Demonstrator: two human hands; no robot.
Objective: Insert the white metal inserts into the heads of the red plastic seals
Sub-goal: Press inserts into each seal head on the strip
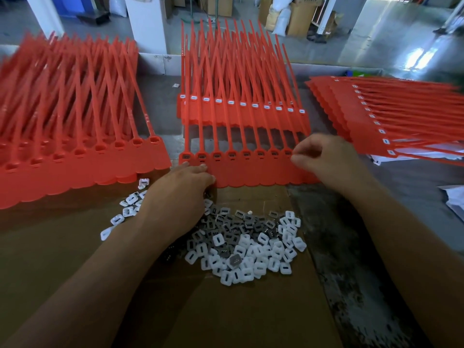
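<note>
In front of us a strip of red seals [251, 172] lies flat at the far edge of a cardboard sheet [251, 310]. Its heads stand in a row and its tails run away from us. Each head we can see in that row has a dark piece seated in its socket. The right hand [326, 159] hangs over the right end of the row, its grip curled with thumb and forefinger tips brought together at the last head. We cannot tell whether an insert sits between them. The left hand [180, 194] lies palm down with its grip spread, fingers resting on the strip's near left corner.

Just below both hands a loose pile of inserts [251, 249], white ones mixed with grey, is heaped on the cardboard, and a few lie scattered to the left.

Behind the strip a second stack of seals [241, 109] shows white pieces in its heads, as does a stack to the right [376, 121]. The stack on the left [75, 159] has bare sockets. All rest on the worn grey desk [351, 247]. Small raised marks on one tail are too fine for us to read.
</note>
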